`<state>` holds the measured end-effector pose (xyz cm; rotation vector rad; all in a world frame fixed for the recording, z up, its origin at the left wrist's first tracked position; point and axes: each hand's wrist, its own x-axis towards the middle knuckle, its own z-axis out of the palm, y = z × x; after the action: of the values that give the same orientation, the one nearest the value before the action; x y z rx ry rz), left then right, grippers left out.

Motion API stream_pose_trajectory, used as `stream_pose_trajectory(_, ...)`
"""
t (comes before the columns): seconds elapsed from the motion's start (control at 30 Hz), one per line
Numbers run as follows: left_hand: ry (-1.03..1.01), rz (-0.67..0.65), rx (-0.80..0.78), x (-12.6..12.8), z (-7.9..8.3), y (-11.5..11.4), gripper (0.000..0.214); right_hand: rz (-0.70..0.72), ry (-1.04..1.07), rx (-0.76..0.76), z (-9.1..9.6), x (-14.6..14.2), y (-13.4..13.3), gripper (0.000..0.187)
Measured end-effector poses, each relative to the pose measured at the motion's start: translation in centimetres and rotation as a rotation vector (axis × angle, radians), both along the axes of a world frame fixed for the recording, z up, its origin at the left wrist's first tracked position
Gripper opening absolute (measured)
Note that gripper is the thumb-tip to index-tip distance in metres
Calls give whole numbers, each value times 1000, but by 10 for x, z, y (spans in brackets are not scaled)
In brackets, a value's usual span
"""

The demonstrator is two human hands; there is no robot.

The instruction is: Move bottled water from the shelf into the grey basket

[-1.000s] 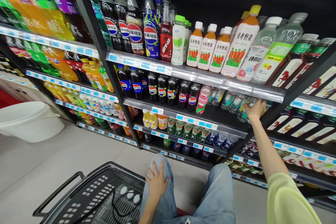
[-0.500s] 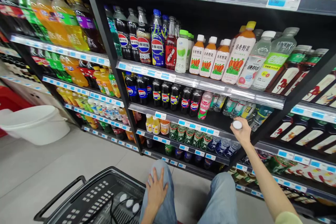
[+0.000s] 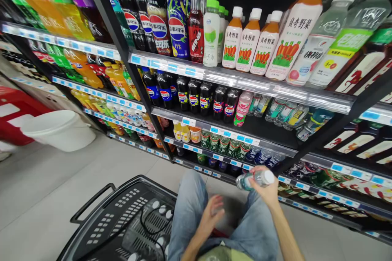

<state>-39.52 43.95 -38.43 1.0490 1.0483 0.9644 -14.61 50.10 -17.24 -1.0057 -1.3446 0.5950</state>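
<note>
My right hand [image 3: 266, 185] is wrapped round a clear plastic bottle [image 3: 248, 180] with a white cap, tipped onto its side above my right knee. Part of its label is covered by my fingers. Between my thighs hovers my left hand [image 3: 211, 214], a little blurred, fingers apart with nothing in them. To the left of my legs stands a black shopping basket [image 3: 101, 216]. In it lie several white-capped bottles and a black cable [image 3: 143, 226].
Shelves of drinks fill the front, with a pink bottle [image 3: 243, 109] beside a gap on the middle shelf [image 3: 266, 132]. Clear bottles [image 3: 289, 116] stand behind that gap. A white tub [image 3: 59, 130] is on the left, above the grey floor [image 3: 39, 183].
My right hand has drawn back from the shelf, bringing the bottle toward my lap. My left hand has lifted off my left knee. The view has tilted down.
</note>
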Motion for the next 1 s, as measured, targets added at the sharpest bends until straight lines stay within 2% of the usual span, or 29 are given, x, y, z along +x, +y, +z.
stream_pose_trajectory(0.07, -195, -85, -136, 16, -8, -20, 92, 34, 220, -268, -50, -13, -13, 34)
stream_pose_trajectory(0.13, -244, -163, -182, 23, -15, -32, 106, 43, 469, -501, -93, -26, -27, 39)
stream_pose_trajectory(0.2, -191, -226, -157, 21, -19, -36, 110, 35, 693, -664, -123, -36, -39, 43)
stream_pose_trajectory(0.27, -59, -319, -120, 17, -19, -36, 103, 31, 838, -780, -141, -41, -47, 45)
stream_pose_trajectory(0.4, 239, -536, -132, 18, -11, -32, 87, 51, 953, -964, -160, -36, -52, 37)
stream_pose_trajectory(0.6, 458, -543, -91, 33, -3, -25, 78, -14, 1070, -1014, -191, -28, -44, 23)
stream_pose_trajectory(0.8, 456, -501, -78, 34, -9, -22, 87, 4, 1099, -994, -205, -29, -42, 24)
stream_pose_trajectory(1.0, 419, -510, -111, 35, -6, -24, 81, 15, 1091, -967, -207, -29, -42, 25)
